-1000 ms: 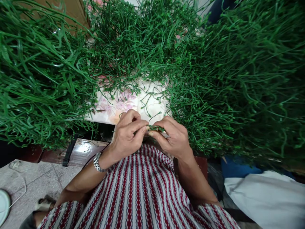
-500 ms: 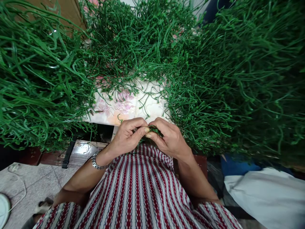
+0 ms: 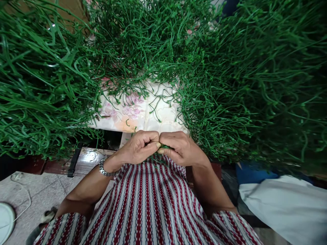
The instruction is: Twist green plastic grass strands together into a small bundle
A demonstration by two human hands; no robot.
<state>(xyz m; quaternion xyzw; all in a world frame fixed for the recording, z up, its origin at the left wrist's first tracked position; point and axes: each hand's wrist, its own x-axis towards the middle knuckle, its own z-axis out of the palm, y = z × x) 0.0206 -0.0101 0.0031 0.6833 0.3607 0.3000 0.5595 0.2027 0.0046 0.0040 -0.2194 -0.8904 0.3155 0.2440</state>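
Observation:
My left hand and my right hand meet over my lap, just in front of the table edge, knuckles touching. Both are closed, thumbs pressed against curled forefingers. Between them they pinch thin green stems that look like artificial plant stems. A bit of green shows under my right fingers, and thin strands hang below the hands. My fingers hide most of what is held. Beyond the hands, a few loose stems lie on the flowered table cover.
A big heap of thicker green stems spreads on the left. Finer branched stems are piled at the back and on the right. A cardboard box stands at the back left. White cloth lies at the lower right.
Both hands have moved slightly down toward my lap. My right fingers have turned inward, and the knuckles of both hands now touch. The heaps look the same.

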